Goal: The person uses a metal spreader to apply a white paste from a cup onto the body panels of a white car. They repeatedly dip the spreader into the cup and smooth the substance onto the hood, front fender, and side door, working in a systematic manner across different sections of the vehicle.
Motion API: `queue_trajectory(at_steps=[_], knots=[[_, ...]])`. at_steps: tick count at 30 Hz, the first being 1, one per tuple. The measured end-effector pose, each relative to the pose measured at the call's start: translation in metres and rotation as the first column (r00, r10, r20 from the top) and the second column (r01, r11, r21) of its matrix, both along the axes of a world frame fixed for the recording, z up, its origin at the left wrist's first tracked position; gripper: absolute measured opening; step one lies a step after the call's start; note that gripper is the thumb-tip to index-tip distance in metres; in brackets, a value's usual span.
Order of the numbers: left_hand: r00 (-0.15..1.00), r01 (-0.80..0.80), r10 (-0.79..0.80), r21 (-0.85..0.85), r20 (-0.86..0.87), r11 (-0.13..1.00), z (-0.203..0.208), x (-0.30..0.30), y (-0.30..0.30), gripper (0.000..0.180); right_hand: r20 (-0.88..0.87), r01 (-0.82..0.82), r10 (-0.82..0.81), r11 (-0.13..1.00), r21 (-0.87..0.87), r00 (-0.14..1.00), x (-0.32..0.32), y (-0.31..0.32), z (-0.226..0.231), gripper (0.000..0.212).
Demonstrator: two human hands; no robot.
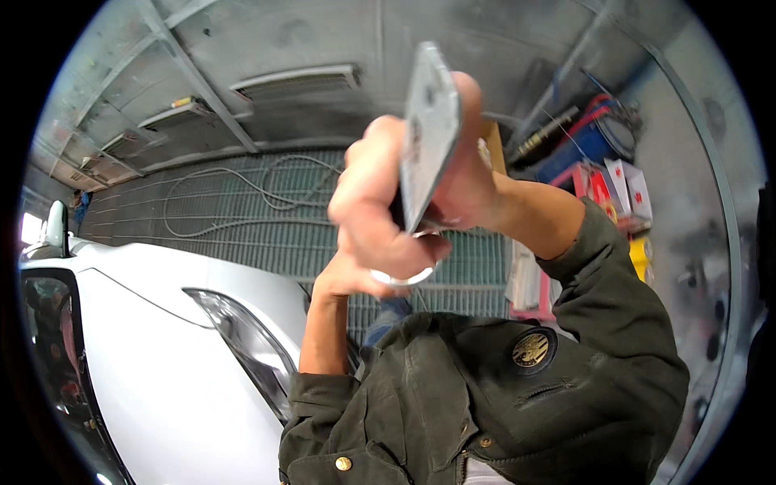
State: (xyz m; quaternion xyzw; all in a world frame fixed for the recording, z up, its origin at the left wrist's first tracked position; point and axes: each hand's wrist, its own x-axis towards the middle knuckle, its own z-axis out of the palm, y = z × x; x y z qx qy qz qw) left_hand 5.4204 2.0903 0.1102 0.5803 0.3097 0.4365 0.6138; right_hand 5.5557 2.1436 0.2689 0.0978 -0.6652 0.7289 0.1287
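Observation:
Both my hands are raised close to the camera. A flat grey plate (430,121) is seen edge-on between them. My left hand (373,206) is curled into a fist around its lower part, and a round silver metal rim (402,280) shows beneath the fingers. My right hand (467,174) presses on the plate's far side, with a fingertip over its top edge. The olive jacket sleeve (614,291) covers my right arm; my left forearm is bare.
A white car (153,356) with a tail light (246,343) fills the lower left. A metal floor grate (242,218) with a looping hose (267,190) lies behind. Blue equipment (594,137) and red and white boxes (618,190) stand at the right wall.

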Motion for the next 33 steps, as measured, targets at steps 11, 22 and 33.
queue_trajectory(at_steps=[11, 22, 33], knots=[[0.946, -0.324, 0.324, 0.002, -0.026, 0.946, 0.018, -0.217, 0.115, 0.109, 0.024, 0.281, -0.280, 0.953, -0.113, 0.960, -0.230, 0.175, -0.012, 0.084], [0.256, -0.956, 0.966, 0.163, 0.040, 0.246, -0.013, -0.380, 0.292, 0.120, 0.015, 0.419, -0.426, 0.882, -0.218, 0.905, -0.464, 0.359, -0.060, 0.075], [-0.037, -0.990, 0.999, 0.134, 0.036, -0.041, -0.031, -0.546, 0.421, 0.126, -0.057, 0.032, -0.038, 0.993, -0.111, 0.998, -0.680, 0.488, -0.065, 0.071]])
